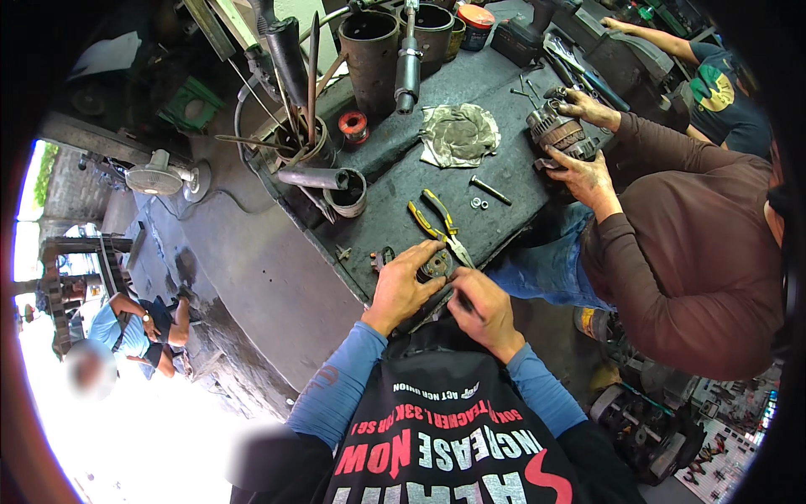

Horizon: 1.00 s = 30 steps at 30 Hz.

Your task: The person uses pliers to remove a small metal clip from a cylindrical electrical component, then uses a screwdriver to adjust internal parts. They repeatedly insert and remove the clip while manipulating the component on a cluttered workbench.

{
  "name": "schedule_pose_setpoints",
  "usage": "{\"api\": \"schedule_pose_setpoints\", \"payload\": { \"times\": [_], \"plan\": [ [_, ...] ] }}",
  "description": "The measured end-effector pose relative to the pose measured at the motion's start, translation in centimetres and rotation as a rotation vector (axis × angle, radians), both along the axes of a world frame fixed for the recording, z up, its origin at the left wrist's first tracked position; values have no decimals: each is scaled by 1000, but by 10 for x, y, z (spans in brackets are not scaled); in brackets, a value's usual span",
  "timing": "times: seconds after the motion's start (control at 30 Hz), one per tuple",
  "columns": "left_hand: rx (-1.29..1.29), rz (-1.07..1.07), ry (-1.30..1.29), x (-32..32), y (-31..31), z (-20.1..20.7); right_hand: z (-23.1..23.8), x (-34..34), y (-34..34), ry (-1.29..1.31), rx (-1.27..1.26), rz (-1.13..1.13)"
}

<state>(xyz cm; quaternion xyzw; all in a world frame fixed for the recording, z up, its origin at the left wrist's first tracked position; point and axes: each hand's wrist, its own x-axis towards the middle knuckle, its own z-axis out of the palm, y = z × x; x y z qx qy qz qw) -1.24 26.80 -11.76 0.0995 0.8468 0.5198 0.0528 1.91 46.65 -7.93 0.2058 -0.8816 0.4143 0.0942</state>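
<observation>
Head view: the left hand (pixel 403 286), fingers partly closed, grips a round metal part (pixel 436 265) near the edge of the tabletop (pixel 386 181); the right hand (pixel 487 309) curls alongside, contents indiscernible; a loosened grip could drop the part.

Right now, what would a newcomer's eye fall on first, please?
Perhaps the yellow-and-black-handled metal pliers on the dark bench, beyond the left hand and its round metal part. Then the crumpled, stained white cloth farther back, and the ribbed metal cylinder in the co-worker's hands at right.
</observation>
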Motion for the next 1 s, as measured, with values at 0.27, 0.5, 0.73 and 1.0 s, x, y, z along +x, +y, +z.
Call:
{"api": "schedule_pose_setpoints", "payload": {
  "times": [0.27, 0.5, 0.73, 1.0],
  "plan": [
    [-3, 5, 11, -2, 4, 3, 4, -10, 0, -119, -40, -71],
    [-41, 14, 41, 1, 9, -4, 10, -12, -1, -158, -29, -45],
    [-25, 19, 16, 1, 5, 1, -4, 3, -6, -111, -124, -81],
    [-23, 33, 4, 2, 5, -2, -29, 8, -6, -363, -482, -218]
  ]
}}
